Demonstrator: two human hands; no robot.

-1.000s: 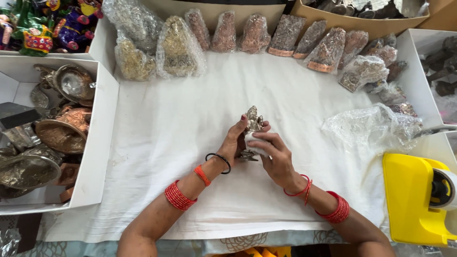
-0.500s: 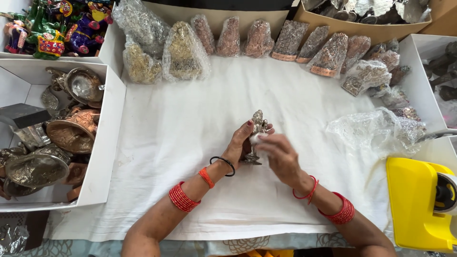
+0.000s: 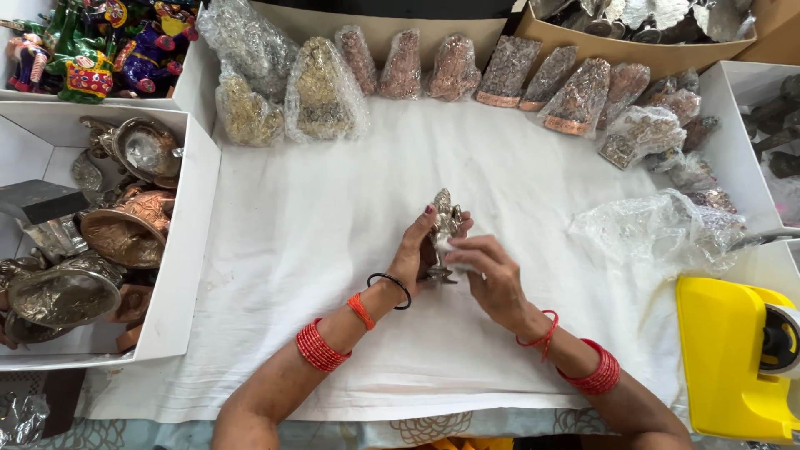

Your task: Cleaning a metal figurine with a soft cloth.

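far left, a white box (image 3: 179, 250) holds copper and silver metal bowls (image 3: 117, 233). at the centre of the white-clothed table (image 3: 292, 225), the left hand (image 3: 417, 250) is clamped on a small silver figurine (image 3: 444, 217); the right hand (image 3: 492, 275) presses a white pad (image 3: 446, 245) to it. right, a yellow dispenser (image 3: 725, 367)
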